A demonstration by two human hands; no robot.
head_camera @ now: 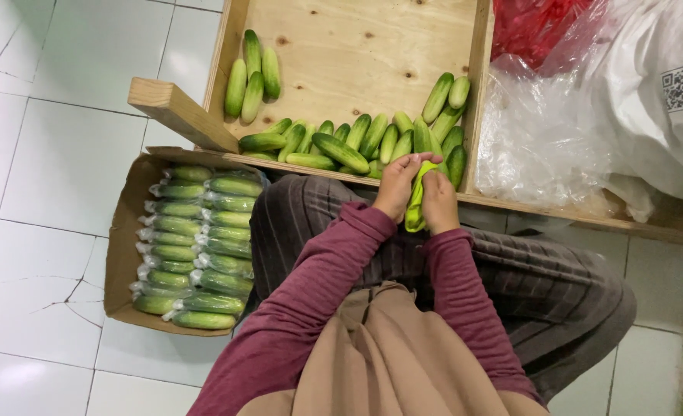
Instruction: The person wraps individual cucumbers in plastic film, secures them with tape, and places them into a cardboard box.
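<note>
Both hands are up at the near edge of the wooden tray (353, 46), working on the same cucumber (417, 202). The left hand (398, 187) has its fingers curled over the top end, and the right hand (438, 202) is clamped around the middle from the other side, so the cucumber sits upright between them, right over the person's lap. It looks shiny, maybe wrapped in film, but I can't tell for sure.

Behind the hands there's a loose pile of cucumbers (357, 142) along the tray's near wall, plus 4 more (251, 73) off in the far left corner. On the floor to the left sits a cardboard box (122, 246) packed with wrapped cucumbers (199, 246) in 2 neat columns. To the right: clear plastic bags (538, 139), a red one and a white one.
</note>
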